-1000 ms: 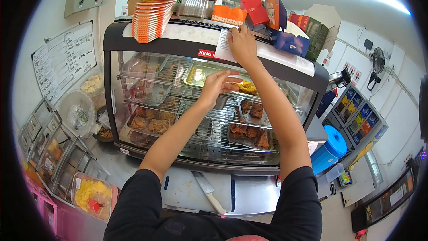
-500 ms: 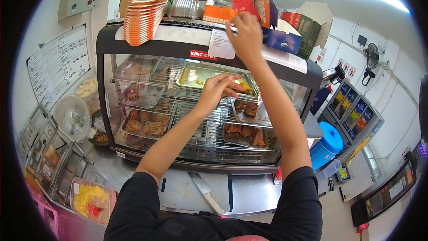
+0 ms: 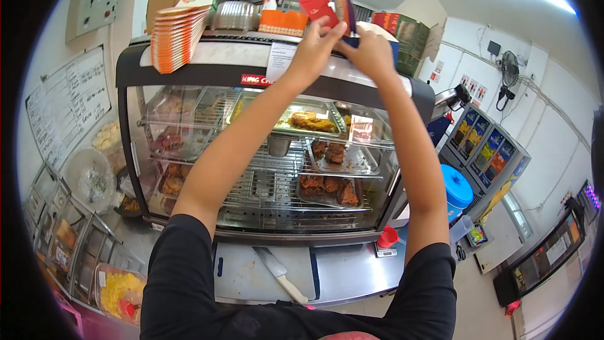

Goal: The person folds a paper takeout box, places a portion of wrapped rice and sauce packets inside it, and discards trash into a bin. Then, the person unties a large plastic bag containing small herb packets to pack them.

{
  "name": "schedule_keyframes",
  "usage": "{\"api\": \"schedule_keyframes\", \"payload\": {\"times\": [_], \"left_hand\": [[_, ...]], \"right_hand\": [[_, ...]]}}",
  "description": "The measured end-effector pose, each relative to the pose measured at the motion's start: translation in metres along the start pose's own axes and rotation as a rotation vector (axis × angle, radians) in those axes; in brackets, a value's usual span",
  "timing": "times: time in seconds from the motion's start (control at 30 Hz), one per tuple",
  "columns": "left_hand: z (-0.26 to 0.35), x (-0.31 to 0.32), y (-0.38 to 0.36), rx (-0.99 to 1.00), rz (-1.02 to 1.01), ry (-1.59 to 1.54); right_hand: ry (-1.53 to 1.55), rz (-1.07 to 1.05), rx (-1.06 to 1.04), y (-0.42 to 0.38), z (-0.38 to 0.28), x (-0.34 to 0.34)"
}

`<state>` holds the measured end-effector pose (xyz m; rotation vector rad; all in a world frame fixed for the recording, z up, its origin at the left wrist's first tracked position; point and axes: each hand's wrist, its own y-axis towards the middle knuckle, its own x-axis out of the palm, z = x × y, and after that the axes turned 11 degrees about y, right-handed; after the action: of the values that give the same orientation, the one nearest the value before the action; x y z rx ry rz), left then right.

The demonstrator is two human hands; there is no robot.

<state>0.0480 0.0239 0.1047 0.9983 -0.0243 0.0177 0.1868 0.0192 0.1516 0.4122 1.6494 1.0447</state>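
Note:
Both of my hands are raised to the top of the glass food warmer (image 3: 170, 56). My left hand (image 3: 314, 50) has its thumb and fingers closed at the lower edge of a red, orange and purple cardboard box (image 3: 345, 9). Close beside it, my right hand (image 3: 370, 55) curls its fingers at the same box, with the fingertips partly hidden. A dark blue box (image 3: 391, 43) sits behind the right hand. To the left stands an orange box (image 3: 283, 22). Inside the warmer are a metal tray (image 3: 296, 104) with yellow fried food and trays of browned chicken pieces (image 3: 330, 182).
Folded orange-and-white boxes (image 3: 176, 31) and clear plastic lids (image 3: 234, 16) sit atop the warmer. Below, a knife (image 3: 280, 274) lies on a white cutting board (image 3: 239, 277). A red cup (image 3: 388, 236) rests on a small scale (image 3: 385, 252); a blue drink cooler (image 3: 456, 186) stands right.
My left hand has risen from before the glass to the boxes on top. My right hand has moved right relative to the boxes. The purple box side appears narrower, and the view has shifted right.

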Motion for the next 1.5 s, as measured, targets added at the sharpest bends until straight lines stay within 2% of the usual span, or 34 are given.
{"api": "schedule_keyframes", "payload": {"times": [0.1, 0.13, 0.17, 0.23, 0.27, 0.37, 0.4, 0.43, 0.47, 0.5, 0.53, 0.63, 0.77, 0.87, 1.0, 1.1, 1.17, 1.2, 1.23, 1.3, 1.33, 1.37, 1.43, 1.47, 1.5], "left_hand": [[-0.015, 0.008, 0.048, 0.08, 0.09, 0.243], [-0.014, 0.005, 0.06, 0.164, 0.051, 0.438], [-0.015, 0.009, 0.067, 0.081, 0.08, 0.581], [-0.013, 0.009, 0.082, 0.003, -0.041, 0.69], [-0.017, 0.014, 0.087, 0.052, -0.012, 0.635], [0.02, 0.021, 0.07, -0.116, -0.13, 0.245], [0.015, 0.018, 0.072, 0.075, -0.108, 0.386], [0.006, 0.014, 0.076, 0.097, -0.104, 0.473], [-0.005, 0.01, 0.083, 0.117, -0.098, 0.559], [-0.018, 0.006, 0.09, 0.139, -0.091, 0.643], [-0.023, 0.006, 0.091, 0.041, -0.131, 0.38], [-0.002, 0.013, 0.066, -0.154, -0.059, 0.057], [-0.046, -0.002, 0.096, -0.017, -0.132, 0.239], [-0.009, 0.009, 0.073, -0.109, -0.123, 0.123], [-0.009, 0.004, 0.078, -0.085, -0.166, 0.191], [0.004, 0.006, 0.071, -0.131, -0.194, 0.189], [-0.002, 0.004, 0.077, -0.125, -0.2, 0.226], [0.002, 0.0, 0.083, -0.083, -0.269, 0.381], [0.002, 0.002, 0.081, -0.087, -0.229, 0.341], [0.009, 0.012, 0.072, -0.095, -0.154, 0.263], [-0.001, 0.013, 0.079, 0.008, -0.024, 0.476], [-0.005, 0.014, 0.085, 0.178, 0.014, 0.586], [-0.009, 0.014, 0.097, 0.523, 0.091, 0.8], [-0.011, 0.017, 0.103, 0.617, 0.127, 0.778], [-0.006, 0.018, 0.107, 0.541, 0.028, 0.82]], "right_hand": [[-0.061, 0.23, -0.129, -0.015, 0.009, 0.025], [-0.06, 0.244, -0.14, -0.018, 0.01, 0.026], [-0.057, 0.257, -0.151, -0.02, 0.011, 0.026], [-0.032, 0.236, -0.157, -0.021, 0.015, 0.024], [-0.023, 0.22, -0.163, -0.02, 0.018, 0.022], [0.089, 0.217, -0.21, -0.012, 0.033, 0.016], [0.169, 0.189, -0.225, 0.001, 0.047, 0.016], [0.249, 0.157, -0.241, 0.005, 0.05, 0.011], [0.401, 0.219, -0.243, 0.006, 0.053, 0.005], [0.455, 0.214, -0.186, 0.008, 0.057, 0.004], [0.51, 0.209, -0.126, 0.014, 0.062, 0.003], [0.563, 0.246, -0.068, 0.032, 0.072, 0.007], [0.658, 0.259, -0.033, 0.042, 0.048, -0.004], [0.726, 0.223, -0.007, 0.056, 0.046, 0.008], [0.936, 0.101, 0.096, 0.066, 0.047, 0.008], [1.182, 0.083, 0.213, 0.058, 0.047, 0.001], [1.262, 0.098, 0.245, 0.057, 0.052, 0.002], [1.29, 0.113, 0.277, 0.055, 0.052, 0.002], [1.317, 0.129, 0.309, 0.054, 0.054, 0.002], [1.022, 0.185, 0.224, 0.058, 0.059, 0.007], [0.871, 0.198, 0.195, 0.054, 0.056, 0.003], [0.719, 0.211, 0.164, 0.052, 0.054, -0.001], [1.053, 0.135, 0.237, 0.061, 0.06, 0.007], [1.218, 0.092, 0.272, 0.065, 0.063, 0.01], [1.307, 0.074, 0.318, 0.062, 0.059, 0.005]]}}
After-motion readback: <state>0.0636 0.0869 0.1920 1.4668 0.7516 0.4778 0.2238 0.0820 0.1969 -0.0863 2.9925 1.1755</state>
